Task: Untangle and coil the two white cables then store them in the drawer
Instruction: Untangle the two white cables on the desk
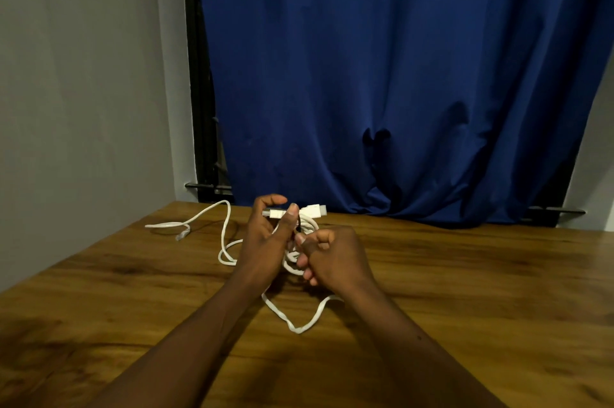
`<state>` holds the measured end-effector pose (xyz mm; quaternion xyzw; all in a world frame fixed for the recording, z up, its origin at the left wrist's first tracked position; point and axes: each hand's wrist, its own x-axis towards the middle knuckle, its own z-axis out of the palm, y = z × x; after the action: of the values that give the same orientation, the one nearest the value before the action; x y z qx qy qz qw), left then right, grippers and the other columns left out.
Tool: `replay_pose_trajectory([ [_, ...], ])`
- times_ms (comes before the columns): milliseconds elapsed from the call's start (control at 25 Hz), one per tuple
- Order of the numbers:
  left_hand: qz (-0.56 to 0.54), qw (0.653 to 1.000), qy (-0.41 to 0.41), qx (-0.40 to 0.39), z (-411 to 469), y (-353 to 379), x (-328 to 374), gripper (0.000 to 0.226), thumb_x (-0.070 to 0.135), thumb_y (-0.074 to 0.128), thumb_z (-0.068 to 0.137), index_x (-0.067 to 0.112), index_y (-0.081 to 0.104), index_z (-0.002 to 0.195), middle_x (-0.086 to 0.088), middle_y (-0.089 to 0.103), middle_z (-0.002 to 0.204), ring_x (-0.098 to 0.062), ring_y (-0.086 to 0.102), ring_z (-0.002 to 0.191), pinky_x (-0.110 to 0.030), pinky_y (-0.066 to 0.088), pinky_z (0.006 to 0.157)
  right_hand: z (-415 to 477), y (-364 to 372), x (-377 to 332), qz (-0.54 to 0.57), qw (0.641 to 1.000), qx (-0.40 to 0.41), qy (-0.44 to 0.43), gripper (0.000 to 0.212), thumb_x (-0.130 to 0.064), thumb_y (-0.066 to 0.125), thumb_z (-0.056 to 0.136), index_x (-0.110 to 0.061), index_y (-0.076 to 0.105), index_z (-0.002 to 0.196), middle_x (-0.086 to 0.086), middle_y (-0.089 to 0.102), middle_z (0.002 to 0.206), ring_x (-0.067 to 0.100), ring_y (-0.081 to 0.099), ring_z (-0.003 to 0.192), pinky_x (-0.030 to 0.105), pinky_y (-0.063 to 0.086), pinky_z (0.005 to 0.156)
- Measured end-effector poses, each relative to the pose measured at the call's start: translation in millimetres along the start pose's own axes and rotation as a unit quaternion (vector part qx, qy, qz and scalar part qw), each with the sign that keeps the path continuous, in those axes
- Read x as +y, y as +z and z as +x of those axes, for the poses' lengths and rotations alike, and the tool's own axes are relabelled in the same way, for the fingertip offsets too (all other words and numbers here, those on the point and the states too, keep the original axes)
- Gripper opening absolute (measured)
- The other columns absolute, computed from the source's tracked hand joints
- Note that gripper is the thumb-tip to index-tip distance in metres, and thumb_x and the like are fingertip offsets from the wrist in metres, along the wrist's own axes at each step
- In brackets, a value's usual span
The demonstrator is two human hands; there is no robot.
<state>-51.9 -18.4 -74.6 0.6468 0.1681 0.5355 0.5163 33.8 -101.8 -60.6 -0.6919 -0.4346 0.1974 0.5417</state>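
Observation:
Two white cables lie tangled on the wooden table (465, 291). My left hand (265, 241) holds a bundle of white cable upright, thumb pressed on a white plug (314, 210) that sticks out to the right. My right hand (332, 258) is curled around loops of the same bundle (292, 266) just below. A loose loop of flat white cable (299, 328) hangs down onto the table under my hands. A thinner white cable (199, 216) trails off to the left and ends in a small clear connector (182, 235). No drawer is in view.
A dark blue curtain (398, 91) hangs behind the table and bunches on its far edge. A grey wall (83, 108) stands to the left, with a black frame (199, 108) beside the curtain.

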Motion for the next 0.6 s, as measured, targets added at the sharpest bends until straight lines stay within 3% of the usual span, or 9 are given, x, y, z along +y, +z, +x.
replay_pose_trajectory([
  [80, -0.026, 0.999, -0.020, -0.010, 0.3, -2.0, -0.3, 0.024, 0.038, 0.061, 0.087, 0.027, 0.052, 0.107, -0.012, 0.065, 0.082, -0.028, 0.061, 0.070, -0.041, 0.053, 0.066, 0.6, -7.7, 2.9, -0.075, 0.993, 0.078, -0.039, 0.023, -0.043, 0.076, 0.079, -0.021, 0.071, 0.075, -0.006, 0.069, 0.061, 0.004, 0.063, 0.051, 0.026, 0.053, 0.051],
  [160, -0.035, 0.999, -0.022, -0.011, -0.7, -1.9, 2.2, 0.014, 0.029, 0.056, 0.093, 0.023, 0.053, 0.105, -0.010, 0.063, 0.082, -0.018, 0.062, 0.067, -0.032, 0.054, 0.059, 2.9, -18.7, 4.2, -0.135, 0.975, 0.149, -0.093, 0.034, -0.049, 0.085, 0.063, -0.025, 0.065, 0.073, -0.010, 0.067, 0.066, 0.004, 0.062, 0.061, 0.028, 0.053, 0.058],
  [240, -0.047, 0.998, -0.031, -0.029, -1.9, -0.7, 4.8, 0.008, 0.025, 0.052, 0.096, 0.021, 0.054, 0.104, -0.008, 0.061, 0.080, -0.012, 0.061, 0.064, -0.025, 0.052, 0.054, 6.3, -24.5, 6.8, -0.158, 0.961, 0.138, -0.181, 0.048, -0.044, 0.087, 0.061, -0.032, 0.061, 0.100, -0.014, 0.064, 0.096, 0.003, 0.059, 0.087, 0.027, 0.052, 0.076],
  [320, -0.052, 0.997, -0.037, -0.040, -2.6, 1.2, 6.5, 0.008, 0.024, 0.049, 0.098, 0.021, 0.054, 0.104, -0.004, 0.060, 0.076, -0.007, 0.060, 0.059, -0.021, 0.050, 0.049, 8.3, -23.8, 10.8, -0.182, 0.949, 0.068, -0.249, 0.066, -0.035, 0.079, 0.075, -0.033, 0.048, 0.132, -0.011, 0.053, 0.130, 0.005, 0.050, 0.117, 0.028, 0.044, 0.098],
  [360, -0.053, 0.997, -0.035, -0.043, -2.8, 1.5, 6.7, 0.009, 0.025, 0.048, 0.099, 0.020, 0.054, 0.103, -0.003, 0.060, 0.075, -0.006, 0.059, 0.057, -0.020, 0.049, 0.049, 8.1, -21.8, 12.0, -0.195, 0.940, 0.042, -0.276, 0.065, -0.031, 0.073, 0.081, -0.032, 0.044, 0.139, -0.010, 0.051, 0.135, 0.006, 0.048, 0.122, 0.030, 0.043, 0.103],
  [480, -0.051, 0.997, -0.037, -0.052, -4.2, 1.1, 10.5, 0.008, 0.025, 0.046, 0.099, 0.022, 0.053, 0.102, -0.002, 0.063, 0.080, -0.008, 0.063, 0.065, -0.023, 0.051, 0.058, 7.8, -17.0, 14.0, -0.238, 0.906, 0.040, -0.346, 0.041, -0.020, 0.061, 0.088, -0.030, 0.055, 0.127, -0.009, 0.059, 0.113, 0.006, 0.055, 0.102, 0.031, 0.050, 0.089],
  [600, -0.045, 0.996, -0.038, -0.064, -5.2, 0.5, 10.5, 0.010, 0.025, 0.048, 0.098, 0.025, 0.052, 0.107, 0.001, 0.065, 0.087, -0.004, 0.067, 0.070, -0.021, 0.056, 0.063, 6.4, -16.1, 10.2, -0.289, 0.880, 0.070, -0.371, 0.030, -0.025, 0.055, 0.086, -0.028, 0.059, 0.115, -0.007, 0.059, 0.102, 0.008, 0.055, 0.090, 0.032, 0.051, 0.078],
])
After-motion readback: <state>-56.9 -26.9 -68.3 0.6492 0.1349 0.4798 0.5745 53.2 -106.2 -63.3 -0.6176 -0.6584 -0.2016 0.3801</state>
